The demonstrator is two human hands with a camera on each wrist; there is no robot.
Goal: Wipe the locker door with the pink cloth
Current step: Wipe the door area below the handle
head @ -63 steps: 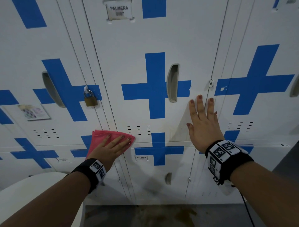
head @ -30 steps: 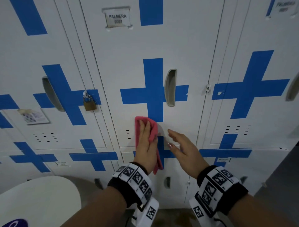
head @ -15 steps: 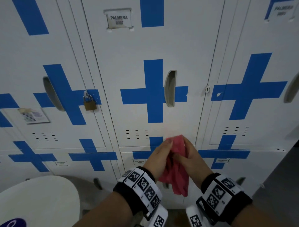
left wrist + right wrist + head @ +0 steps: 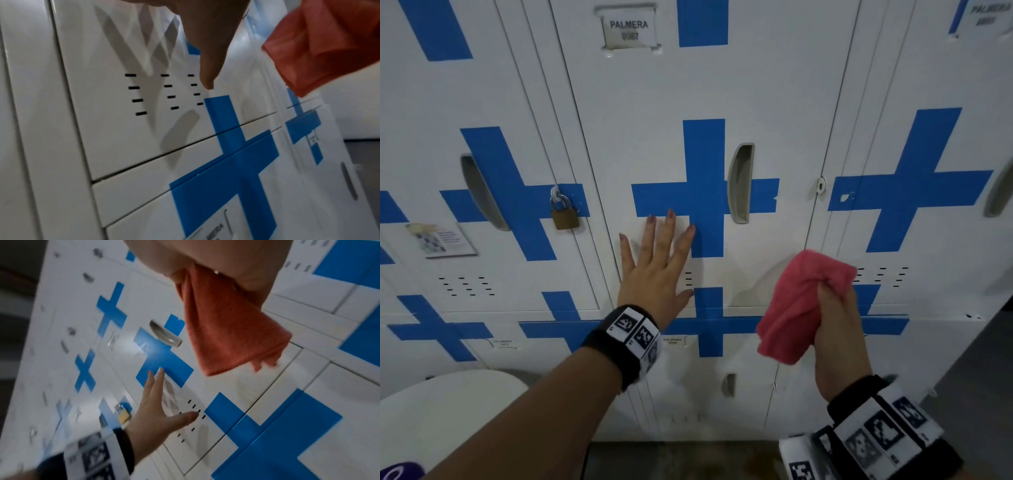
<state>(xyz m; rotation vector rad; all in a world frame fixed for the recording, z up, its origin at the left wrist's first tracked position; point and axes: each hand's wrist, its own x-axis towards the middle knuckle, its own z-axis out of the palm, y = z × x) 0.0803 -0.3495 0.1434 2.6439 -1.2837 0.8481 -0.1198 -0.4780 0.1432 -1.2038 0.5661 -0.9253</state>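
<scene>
The white locker door with a blue cross and a grey recessed handle fills the middle of the head view. My left hand lies flat against its lower left part, fingers spread and straight; the right wrist view shows that left hand from the side. The pink cloth is bunched in my right hand, whose fingers curl round it in front of the door's lower right corner. The cloth hangs loose from that grip, and also shows as cloth beside my left thumb.
A brass padlock hangs on the locker to the left. A name label sits at the door's top. Smaller lockers run below. A white rounded surface lies at lower left, and the grey floor is beneath.
The cloth passed from my left hand to my right. My left hand then rose and went flat on the door; my right hand moved right, holding the bunched cloth.
</scene>
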